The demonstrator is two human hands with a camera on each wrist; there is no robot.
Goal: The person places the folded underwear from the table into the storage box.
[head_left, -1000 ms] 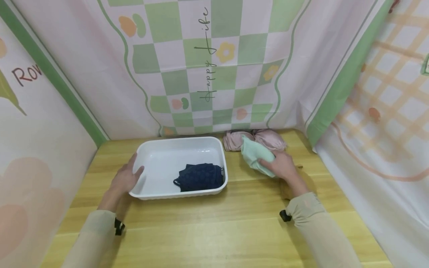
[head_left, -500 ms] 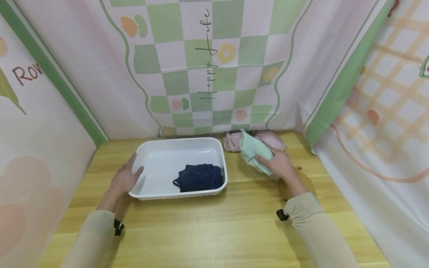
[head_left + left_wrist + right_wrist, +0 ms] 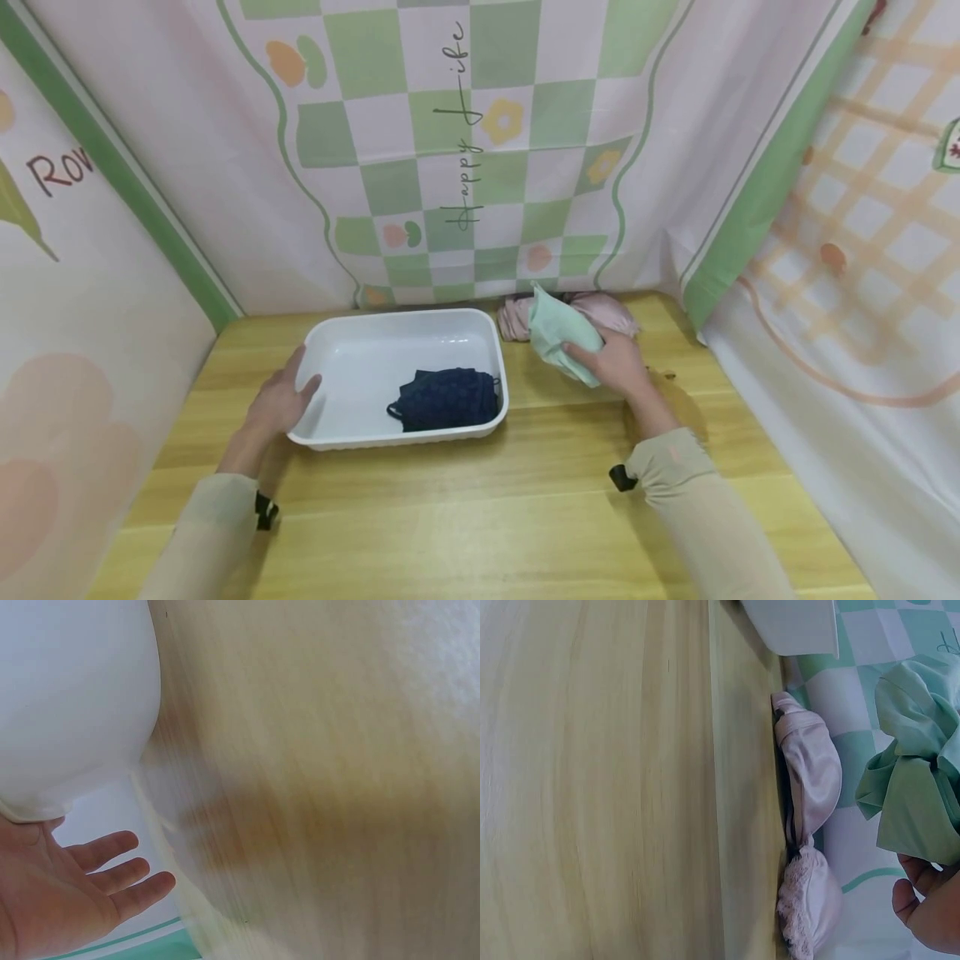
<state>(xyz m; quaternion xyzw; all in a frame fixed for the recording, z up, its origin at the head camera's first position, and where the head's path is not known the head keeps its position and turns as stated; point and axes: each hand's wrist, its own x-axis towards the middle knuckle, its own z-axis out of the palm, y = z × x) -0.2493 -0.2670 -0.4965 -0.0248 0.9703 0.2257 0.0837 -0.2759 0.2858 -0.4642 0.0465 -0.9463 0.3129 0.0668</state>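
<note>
Over the wood-grain counter (image 3: 450, 525), before a checkered curtain (image 3: 498, 54), the right hand's grip (image 3: 619, 363) pinches green cloth (image 3: 558, 332) near the pink bra (image 3: 611, 313); the left hand (image 3: 277, 402), fingers apart, touches the white tray (image 3: 348, 362).

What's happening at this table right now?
A person is handling garments beside a white tray. Their right hand holds a mint-green cloth raised above the wooden table, while their left hand holds the tray's left edge. A folded navy garment lies in the tray, toward its right end. A pink bra lies at the table's back edge, and a mustard-coloured item sits partly hidden by the right forearm.
</note>
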